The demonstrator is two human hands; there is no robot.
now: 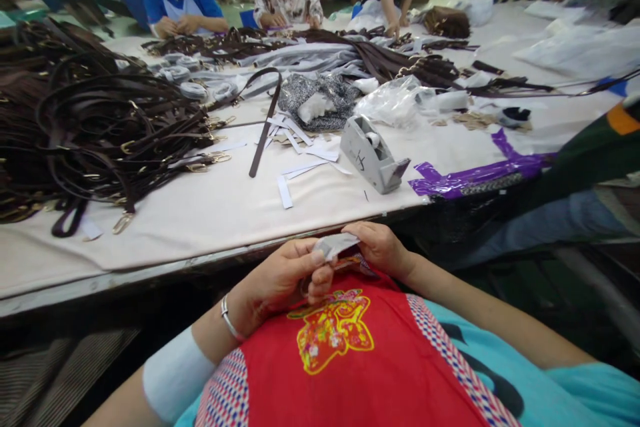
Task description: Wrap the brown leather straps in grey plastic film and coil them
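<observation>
Both my hands are above my lap, just in front of the table edge. A small greyish-white strip [336, 245], perhaps paper or film, stretches between them. My left hand [295, 273] is closed, pinching the strip's left end between thumb and fingers. At the strip's other end, my right hand [383, 249] pinches it, fingers curled. Part of my right hand's fingers is hidden. Nearest on the table stands a grey tape dispenser [373, 155]. White paper strips [300, 147] lie scattered left of it.
A big heap of dark brown straps [100, 127] with metal clips covers the table's left side. Purple tape [470, 173] runs along the right front edge. Clear plastic bags [395, 100] and more straps [390, 63] lie farther back. Several people work across the table [200, 227].
</observation>
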